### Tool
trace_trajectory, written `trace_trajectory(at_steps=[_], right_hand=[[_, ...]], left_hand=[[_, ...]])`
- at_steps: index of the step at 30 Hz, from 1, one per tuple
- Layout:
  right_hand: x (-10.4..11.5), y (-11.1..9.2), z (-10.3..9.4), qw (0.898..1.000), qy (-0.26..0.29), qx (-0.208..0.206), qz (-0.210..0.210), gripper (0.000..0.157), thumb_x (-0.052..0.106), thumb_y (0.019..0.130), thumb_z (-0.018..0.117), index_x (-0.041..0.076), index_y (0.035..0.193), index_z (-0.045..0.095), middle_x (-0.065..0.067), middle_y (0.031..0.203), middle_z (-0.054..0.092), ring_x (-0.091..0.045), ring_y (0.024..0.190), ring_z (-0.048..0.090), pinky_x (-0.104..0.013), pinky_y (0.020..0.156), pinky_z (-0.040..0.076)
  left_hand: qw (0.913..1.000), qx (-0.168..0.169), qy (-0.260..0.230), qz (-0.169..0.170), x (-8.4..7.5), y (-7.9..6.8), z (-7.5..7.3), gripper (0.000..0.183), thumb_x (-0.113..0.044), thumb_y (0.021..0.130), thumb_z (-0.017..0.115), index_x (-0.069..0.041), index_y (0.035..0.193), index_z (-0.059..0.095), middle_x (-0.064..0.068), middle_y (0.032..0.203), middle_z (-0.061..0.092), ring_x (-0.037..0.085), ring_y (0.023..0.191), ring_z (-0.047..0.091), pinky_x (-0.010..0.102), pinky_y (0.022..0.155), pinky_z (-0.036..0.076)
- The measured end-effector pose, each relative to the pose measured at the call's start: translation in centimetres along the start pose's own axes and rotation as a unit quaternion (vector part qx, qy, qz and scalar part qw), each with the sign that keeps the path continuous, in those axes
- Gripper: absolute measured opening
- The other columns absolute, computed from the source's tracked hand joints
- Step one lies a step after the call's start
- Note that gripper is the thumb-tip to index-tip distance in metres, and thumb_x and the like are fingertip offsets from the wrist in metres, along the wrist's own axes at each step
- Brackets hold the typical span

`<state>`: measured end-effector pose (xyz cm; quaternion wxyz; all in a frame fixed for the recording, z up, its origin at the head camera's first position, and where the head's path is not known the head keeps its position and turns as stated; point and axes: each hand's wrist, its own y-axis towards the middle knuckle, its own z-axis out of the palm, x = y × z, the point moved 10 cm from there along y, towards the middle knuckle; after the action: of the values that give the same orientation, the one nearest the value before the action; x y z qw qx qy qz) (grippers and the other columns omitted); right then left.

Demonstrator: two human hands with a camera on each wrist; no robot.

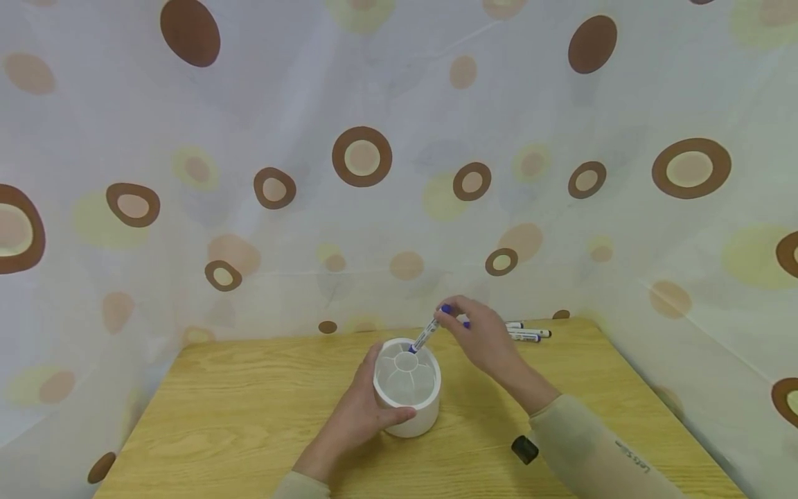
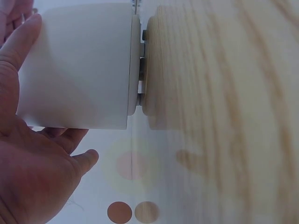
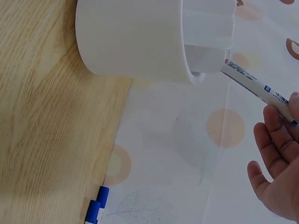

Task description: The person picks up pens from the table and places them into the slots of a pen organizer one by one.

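A white round desk organizer (image 1: pixel 416 420) with clear dividers inside stands on the wooden table, its mouth facing up. My left hand (image 1: pixel 355 416) grips its left side, with the thumb across the front wall. My right hand (image 1: pixel 483 339) pinches a white marker (image 1: pixel 427 334) near its upper blue end. The marker slants down to the left, and its lower end is over the organizer's far right compartments in the head view. In the right wrist view, the marker (image 3: pixel 254 86) points toward the organizer's open mouth (image 3: pixel 208 28).
Several white markers (image 1: pixel 528 333) with blue or dark ends lie at the table's back right, partly behind my right hand. A small black object (image 1: pixel 524 450) shows beside the right sleeve. A dotted sheet (image 1: pixel 399 229) hangs behind the wooden table (image 1: pixel 249 416).
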<state>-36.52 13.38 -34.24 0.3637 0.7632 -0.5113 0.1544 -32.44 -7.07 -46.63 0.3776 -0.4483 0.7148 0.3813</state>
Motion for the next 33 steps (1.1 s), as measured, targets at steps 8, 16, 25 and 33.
trace_trajectory(at_steps=[8,16,25,33], right_hand=[[-0.1,0.0,0.0,1.000,-0.023,-0.002,-0.005,0.034,0.033,0.111,0.069,0.012,0.138,0.074,-0.001,0.110,0.077,-0.026,0.101,0.072,-0.053,0.094,0.060],[-1.1,0.0,-0.2,0.999,-0.037,-0.003,-0.006,0.041,0.034,0.112,0.069,0.008,0.143,0.071,-0.009,0.124,0.078,-0.038,0.126,0.068,-0.062,0.109,0.053],[-4.4,0.3,-0.1,0.998,-0.070,0.003,0.002,0.051,0.033,0.112,0.069,0.003,0.152,0.063,-0.020,0.151,0.065,-0.044,0.142,0.057,-0.064,0.118,0.046],[-8.2,0.4,-0.6,0.996,-0.089,-0.003,0.008,0.055,0.032,0.111,0.070,-0.001,0.154,0.060,-0.025,0.158,0.058,-0.049,0.149,0.049,-0.066,0.123,0.038]], left_hand=[[1.0000,-0.006,0.000,-0.001,0.1,0.0,0.0,0.127,-0.032,0.078,0.104,-0.026,0.174,0.021,0.012,0.162,0.048,0.038,0.144,0.053,0.070,0.119,0.041],[1.0000,-0.005,-0.001,0.002,-0.1,0.1,0.0,0.126,-0.032,0.078,0.103,-0.029,0.174,0.022,0.010,0.162,0.048,0.037,0.145,0.052,0.070,0.120,0.040],[1.0000,-0.006,0.006,-0.003,0.0,-0.1,-0.1,0.128,-0.033,0.079,0.103,-0.025,0.175,0.019,0.013,0.163,0.046,0.039,0.145,0.052,0.070,0.120,0.040],[0.9999,-0.006,0.015,-0.006,0.1,-0.1,-0.1,0.130,-0.034,0.079,0.103,-0.024,0.176,0.017,0.015,0.165,0.045,0.042,0.146,0.051,0.071,0.120,0.040]])
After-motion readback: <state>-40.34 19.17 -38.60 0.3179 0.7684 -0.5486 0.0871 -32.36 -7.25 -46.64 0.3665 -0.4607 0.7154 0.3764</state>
